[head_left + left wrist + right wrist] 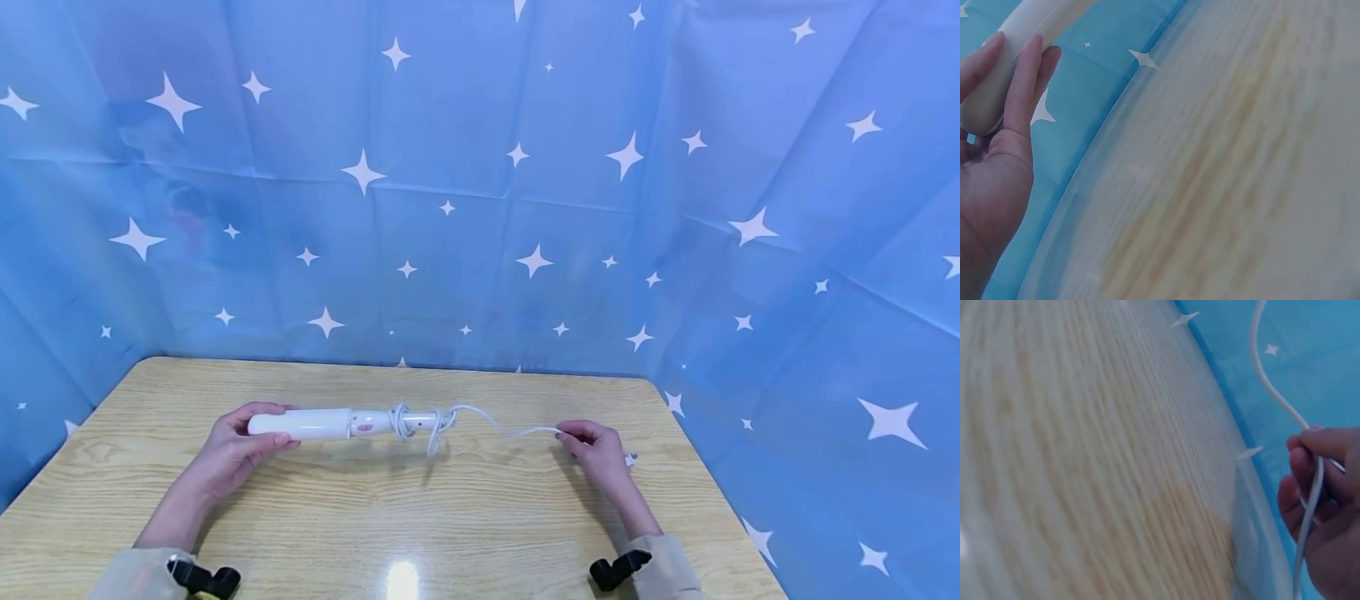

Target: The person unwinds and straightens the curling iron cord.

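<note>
My left hand [231, 450] grips the wide, smooth end of a white corded wand [318, 424], much like a hair styling iron, held level above the table. The thumb and fingers curl round that end, as the left wrist view also shows on the wand [1032, 34]. A pinkish button [364, 427] sits at mid-length. Loops of white power cord [402, 422] wrap the thinner right end. From there the cord runs rightward to my right hand [597, 454], which pinches it between thumb and forefinger. The plug [630, 459] sticks out just past that hand.
Below both hands is a light wood-grain table [450, 517] with rounded far corners. A blue curtain [465, 125] with white stars hangs behind it and along the sides. Black wrist camera mounts [204, 578] are strapped over both sleeves.
</note>
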`<control>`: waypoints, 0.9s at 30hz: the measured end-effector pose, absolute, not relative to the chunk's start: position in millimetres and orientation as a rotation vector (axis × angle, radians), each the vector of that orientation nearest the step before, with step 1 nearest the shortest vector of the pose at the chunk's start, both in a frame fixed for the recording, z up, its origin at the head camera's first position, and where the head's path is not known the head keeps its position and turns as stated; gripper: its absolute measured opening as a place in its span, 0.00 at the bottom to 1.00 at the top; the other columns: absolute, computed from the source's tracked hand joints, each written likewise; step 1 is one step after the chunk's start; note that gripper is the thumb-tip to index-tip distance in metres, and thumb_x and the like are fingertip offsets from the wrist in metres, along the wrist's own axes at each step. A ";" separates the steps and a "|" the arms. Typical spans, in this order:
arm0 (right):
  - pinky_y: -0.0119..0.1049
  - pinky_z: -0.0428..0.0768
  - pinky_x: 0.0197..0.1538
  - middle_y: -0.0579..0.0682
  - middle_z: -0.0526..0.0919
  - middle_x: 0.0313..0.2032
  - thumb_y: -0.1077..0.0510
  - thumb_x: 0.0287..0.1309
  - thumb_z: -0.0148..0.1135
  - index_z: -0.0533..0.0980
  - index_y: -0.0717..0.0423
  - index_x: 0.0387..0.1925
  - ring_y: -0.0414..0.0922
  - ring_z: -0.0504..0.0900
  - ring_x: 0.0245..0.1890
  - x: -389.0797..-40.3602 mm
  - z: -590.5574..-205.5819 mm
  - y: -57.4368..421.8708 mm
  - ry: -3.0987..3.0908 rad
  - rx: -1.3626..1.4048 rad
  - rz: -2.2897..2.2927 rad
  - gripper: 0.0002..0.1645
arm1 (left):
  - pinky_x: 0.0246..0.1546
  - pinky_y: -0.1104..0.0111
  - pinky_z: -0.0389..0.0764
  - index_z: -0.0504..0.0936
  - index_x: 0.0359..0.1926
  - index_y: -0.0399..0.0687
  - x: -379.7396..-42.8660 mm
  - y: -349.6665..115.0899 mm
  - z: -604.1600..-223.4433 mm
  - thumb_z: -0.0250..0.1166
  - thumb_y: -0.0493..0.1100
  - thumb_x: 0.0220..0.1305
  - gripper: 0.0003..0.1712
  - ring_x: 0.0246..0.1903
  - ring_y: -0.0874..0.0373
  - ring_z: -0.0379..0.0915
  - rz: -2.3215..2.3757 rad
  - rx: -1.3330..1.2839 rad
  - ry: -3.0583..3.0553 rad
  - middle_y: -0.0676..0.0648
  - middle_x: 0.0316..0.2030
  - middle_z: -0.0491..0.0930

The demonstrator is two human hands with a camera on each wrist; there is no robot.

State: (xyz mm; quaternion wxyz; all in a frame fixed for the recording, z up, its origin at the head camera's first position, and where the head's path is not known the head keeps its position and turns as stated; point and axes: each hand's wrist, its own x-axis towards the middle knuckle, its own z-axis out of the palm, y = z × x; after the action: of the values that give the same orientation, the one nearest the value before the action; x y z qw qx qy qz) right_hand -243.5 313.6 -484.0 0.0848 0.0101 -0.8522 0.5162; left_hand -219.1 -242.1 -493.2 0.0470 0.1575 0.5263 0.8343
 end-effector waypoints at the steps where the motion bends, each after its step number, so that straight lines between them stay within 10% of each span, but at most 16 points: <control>1: 0.30 0.84 0.31 0.55 0.87 0.36 0.67 0.64 0.69 0.86 0.65 0.45 0.43 0.81 0.31 -243.3 -483.8 313.2 -2.551 0.050 1.541 0.09 | 0.52 0.57 0.87 0.87 0.52 0.45 -219.1 -241.8 -493.0 0.56 0.16 0.64 0.27 0.55 0.54 0.74 2.547 0.488 1.600 0.48 0.56 0.80; 27: 0.32 0.87 0.51 0.61 0.86 0.50 0.62 0.69 0.65 0.78 0.65 0.59 0.45 0.86 0.48 -225.4 -443.5 208.5 -2.432 0.536 1.793 0.19 | 0.52 0.57 0.87 0.86 0.53 0.42 -221.1 -237.2 -486.9 0.55 0.15 0.64 0.27 0.54 0.52 0.76 2.563 0.574 1.523 0.44 0.56 0.81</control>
State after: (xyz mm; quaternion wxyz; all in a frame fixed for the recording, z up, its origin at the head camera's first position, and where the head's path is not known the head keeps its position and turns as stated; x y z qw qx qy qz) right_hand -225.4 208.5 -443.5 0.0367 0.1746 -0.7920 0.5839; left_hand -221.1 -237.2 -486.9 0.0527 0.1888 0.5009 0.8430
